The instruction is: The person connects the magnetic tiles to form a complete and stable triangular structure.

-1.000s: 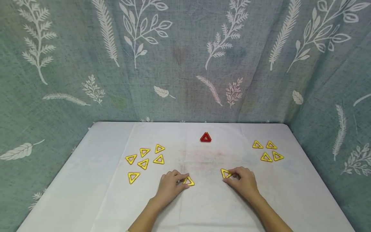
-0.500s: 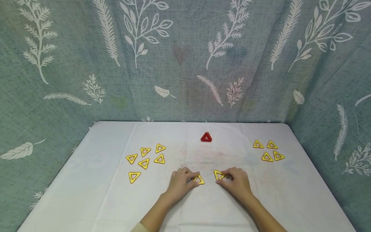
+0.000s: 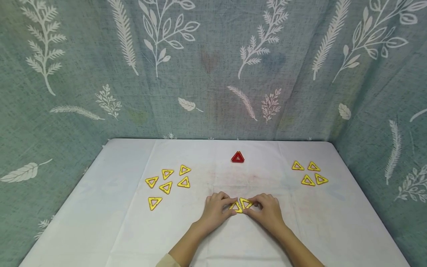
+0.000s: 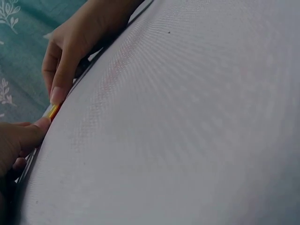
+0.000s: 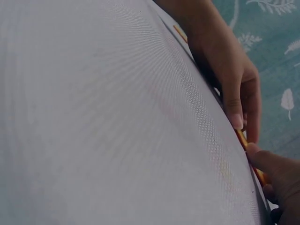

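Note:
In the head view, my left hand (image 3: 217, 209) pinches a yellow triangular frame tile (image 3: 238, 211) between thumb and fingers, close over the white table (image 3: 213, 244). Facing it, my right hand (image 3: 268, 209) pinches a second yellow triangular tile (image 3: 247, 200). The two tiles lie side by side, their edges right at each other, one point up and the other turned. Both thumbs are near the lower corners. The left wrist view catches a sliver of yellow tile (image 4: 54, 111) between the two hands; the right wrist view catches orange-yellow edges (image 5: 242, 138) there.
Several loose yellow triangles (image 3: 155, 198) lie at the left of the table, with another group of yellow triangles (image 3: 308, 184) at the right. A red triangular piece (image 3: 238, 161) sits near the back edge. Behind hangs a green leaf-patterned cloth (image 3: 213, 74).
Both hands have slid inward over the table, the left hand moving right and the right hand moving left. The gap between the two held triangle tiles has closed.

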The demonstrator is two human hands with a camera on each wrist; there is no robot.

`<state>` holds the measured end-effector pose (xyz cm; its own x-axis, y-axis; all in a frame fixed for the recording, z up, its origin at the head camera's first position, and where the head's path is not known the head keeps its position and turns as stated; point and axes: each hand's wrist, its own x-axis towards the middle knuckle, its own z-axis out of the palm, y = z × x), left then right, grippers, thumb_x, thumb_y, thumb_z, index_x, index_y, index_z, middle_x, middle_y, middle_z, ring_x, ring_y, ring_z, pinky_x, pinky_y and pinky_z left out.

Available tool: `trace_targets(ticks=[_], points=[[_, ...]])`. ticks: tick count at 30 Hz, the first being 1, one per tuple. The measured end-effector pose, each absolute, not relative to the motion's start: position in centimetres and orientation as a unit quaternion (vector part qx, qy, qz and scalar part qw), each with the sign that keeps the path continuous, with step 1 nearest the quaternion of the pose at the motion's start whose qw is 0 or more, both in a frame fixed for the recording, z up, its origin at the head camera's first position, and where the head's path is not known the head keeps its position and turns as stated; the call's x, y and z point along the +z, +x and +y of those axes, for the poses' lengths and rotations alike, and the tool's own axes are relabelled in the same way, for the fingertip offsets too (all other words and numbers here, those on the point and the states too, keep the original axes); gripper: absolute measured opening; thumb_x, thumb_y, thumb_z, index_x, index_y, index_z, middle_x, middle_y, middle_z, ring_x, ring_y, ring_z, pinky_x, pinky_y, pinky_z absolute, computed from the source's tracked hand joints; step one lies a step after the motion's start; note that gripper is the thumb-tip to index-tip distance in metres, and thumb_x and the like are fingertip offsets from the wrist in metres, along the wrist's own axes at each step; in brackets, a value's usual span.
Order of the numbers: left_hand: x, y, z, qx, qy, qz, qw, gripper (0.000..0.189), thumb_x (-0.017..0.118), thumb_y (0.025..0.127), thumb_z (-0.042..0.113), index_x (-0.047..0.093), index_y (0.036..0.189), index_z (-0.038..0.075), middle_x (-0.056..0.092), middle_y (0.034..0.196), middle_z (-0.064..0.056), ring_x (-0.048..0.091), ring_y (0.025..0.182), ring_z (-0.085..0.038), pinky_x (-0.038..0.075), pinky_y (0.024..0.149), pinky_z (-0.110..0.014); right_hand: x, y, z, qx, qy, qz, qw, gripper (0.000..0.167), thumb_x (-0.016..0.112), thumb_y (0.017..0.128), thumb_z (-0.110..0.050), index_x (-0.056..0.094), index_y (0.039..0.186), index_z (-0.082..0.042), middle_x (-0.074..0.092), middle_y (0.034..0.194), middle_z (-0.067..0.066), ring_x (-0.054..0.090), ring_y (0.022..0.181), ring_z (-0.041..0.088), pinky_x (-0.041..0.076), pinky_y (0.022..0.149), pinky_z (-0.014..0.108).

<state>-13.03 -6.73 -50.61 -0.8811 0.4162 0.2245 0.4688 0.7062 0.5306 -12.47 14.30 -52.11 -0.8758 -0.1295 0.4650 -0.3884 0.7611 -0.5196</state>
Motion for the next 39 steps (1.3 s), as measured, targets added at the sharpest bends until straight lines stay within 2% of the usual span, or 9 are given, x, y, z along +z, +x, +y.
trace_targets(ticks=[6, 15, 23, 30, 39], points=[[-50.7, -13.3, -6.7, -0.296, -0.25, -0.921, 0.033, 0.04, 0.071, 0.081, 0.033, 0.067, 0.12, 0.024, 0.053, 0.101, 0.006, 0.042, 0.087, -0.009, 0.027, 0.077, -0.03, -52.3, -12.3, 14.2, 0.317, 0.144, -0.916, 0.199, 0.036, 0.087, 0.059, -0.037, 0.07, 0.086, -0.02, 0.057, 0.073, -0.013, 0.037, 0.068, 0.001, 0.03, 0.065, 0.025], [-50.7, -13.4, -6.8, -0.289, -0.261, -0.92, 0.036, 0.039, 0.07, 0.082, 0.034, 0.067, 0.12, 0.023, 0.053, 0.101, 0.007, 0.042, 0.087, -0.008, 0.027, 0.076, -0.029, -52.4, -12.2, 14.1, 0.307, 0.163, -0.91, 0.226, 0.04, 0.087, 0.056, -0.038, 0.07, 0.087, -0.019, 0.057, 0.073, -0.011, 0.039, 0.068, 0.001, 0.031, 0.064, 0.025], [-51.1, -13.6, -7.0, -0.312, -0.262, -0.912, 0.049, 0.041, 0.073, 0.08, 0.034, 0.068, 0.117, 0.018, 0.057, 0.099, 0.005, 0.046, 0.089, -0.011, 0.032, 0.079, -0.032, -52.5, -12.1, 14.0, 0.296, 0.166, -0.912, 0.229, 0.044, 0.087, 0.056, -0.039, 0.069, 0.089, -0.017, 0.054, 0.074, -0.01, 0.039, 0.069, 0.002, 0.031, 0.066, 0.026], [-50.7, -13.2, -8.9, -0.366, -0.223, -0.903, 0.018, 0.046, 0.076, 0.078, 0.033, 0.066, 0.12, 0.017, 0.056, 0.103, 0.008, 0.047, 0.093, -0.009, 0.04, 0.082, -0.031, -52.3, -12.1, 13.8, 0.281, 0.164, -0.923, 0.208, 0.045, 0.085, 0.06, -0.043, 0.072, 0.096, -0.02, 0.054, 0.077, -0.012, 0.039, 0.069, 0.004, 0.032, 0.066, 0.027], [-50.8, -12.3, -12.8, -0.391, -0.146, -0.908, 0.038, 0.05, 0.08, 0.073, 0.03, 0.066, 0.119, 0.017, 0.054, 0.1, 0.015, 0.044, 0.09, -0.006, 0.042, 0.08, -0.027, -52.2, -12.1, 14.1, 0.277, 0.179, -0.921, 0.207, 0.043, 0.084, 0.063, -0.042, 0.074, 0.099, -0.021, 0.054, 0.08, -0.01, 0.038, 0.068, 0.004, 0.031, 0.065, 0.026]])
